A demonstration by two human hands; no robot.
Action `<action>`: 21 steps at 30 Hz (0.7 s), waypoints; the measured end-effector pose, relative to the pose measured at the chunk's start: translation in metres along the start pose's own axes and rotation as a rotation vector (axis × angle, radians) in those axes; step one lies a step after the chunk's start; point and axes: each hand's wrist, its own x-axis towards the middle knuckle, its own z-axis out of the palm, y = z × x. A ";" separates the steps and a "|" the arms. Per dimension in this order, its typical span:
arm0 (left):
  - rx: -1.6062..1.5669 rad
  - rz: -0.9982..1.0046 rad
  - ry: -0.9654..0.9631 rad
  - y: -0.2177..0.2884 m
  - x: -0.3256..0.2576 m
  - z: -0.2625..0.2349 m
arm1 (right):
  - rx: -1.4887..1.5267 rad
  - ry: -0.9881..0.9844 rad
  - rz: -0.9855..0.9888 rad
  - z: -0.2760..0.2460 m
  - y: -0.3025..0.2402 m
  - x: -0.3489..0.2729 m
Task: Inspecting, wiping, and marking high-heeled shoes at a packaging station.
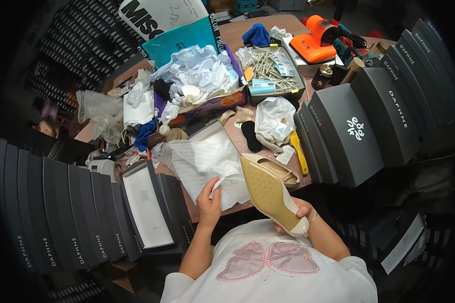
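My right hand [299, 214] grips a high-heeled shoe [269, 194] around its heel end, with the tan patterned sole turned toward me and the toe pointing up and away. Partly hidden behind it is a beige shoe [282, 173], open-topped. My left hand [209, 203] pinches the near edge of a thin white wrapping sheet [197, 164]. That sheet spreads over the table and over a grey shoebox [207, 133], hiding most of the box.
Stacked dark shoeboxes [60, 212] line the left, beside a box part with a white inside [145, 204]. More shoeboxes [344, 134] rise at the right. Behind are a bin of crumpled paper [202, 76], a box of sticks [273, 68], an orange tool [313, 43] and a yellow-handled tool [298, 151].
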 end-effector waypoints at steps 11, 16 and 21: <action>0.111 -0.168 0.059 -0.012 -0.029 0.039 | 0.266 -0.151 0.275 -0.087 -0.004 0.004; 0.155 -0.201 0.096 -0.006 -0.028 0.048 | 0.175 -0.174 0.370 -0.105 -0.014 0.006; 0.170 -0.213 0.123 -0.003 -0.033 0.055 | 0.118 -0.219 0.408 -0.105 -0.028 0.011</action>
